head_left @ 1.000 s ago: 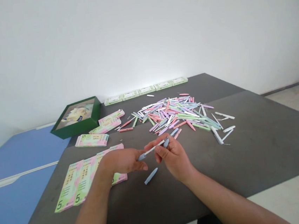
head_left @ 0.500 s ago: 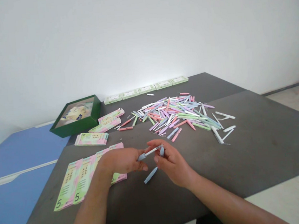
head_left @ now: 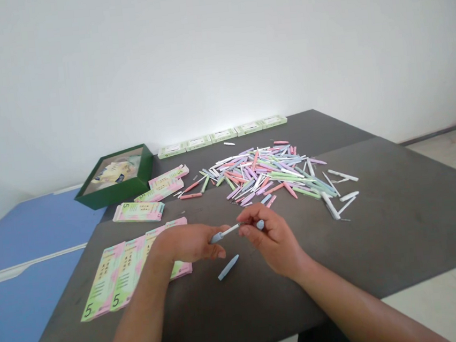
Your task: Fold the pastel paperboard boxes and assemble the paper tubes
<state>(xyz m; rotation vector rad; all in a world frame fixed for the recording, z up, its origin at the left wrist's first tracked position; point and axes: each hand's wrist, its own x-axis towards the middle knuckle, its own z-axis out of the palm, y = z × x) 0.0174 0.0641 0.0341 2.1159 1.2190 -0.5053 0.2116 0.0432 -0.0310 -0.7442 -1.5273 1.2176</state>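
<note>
My left hand (head_left: 188, 243) is closed around the light-blue front section of a pen (head_left: 217, 237), whose white refill (head_left: 230, 230) sticks out to the right. At the refill's far end, the thumb and fingertips of my right hand (head_left: 274, 242) pinch close together; whether something tiny is between them is too small to tell. Tucked in that same right hand is a light-blue pen piece (head_left: 260, 225), mostly covered by the fingers. Below the two hands, a light-blue pen barrel (head_left: 228, 268) lies on the dark table.
A heap of coloured pen parts (head_left: 264, 173) covers the table's middle, with white pieces (head_left: 347, 197) scattered to its right. Flat pink-green packs (head_left: 101, 282) lie at left. Behind are a green box (head_left: 113, 195) holding bags and a row of pale green boxes (head_left: 224, 135).
My right hand has turned and shifted slightly right, its fingertips now at the refill's end. The blue piece in it has swung from upright to pointing outward. My left hand has barely moved.
</note>
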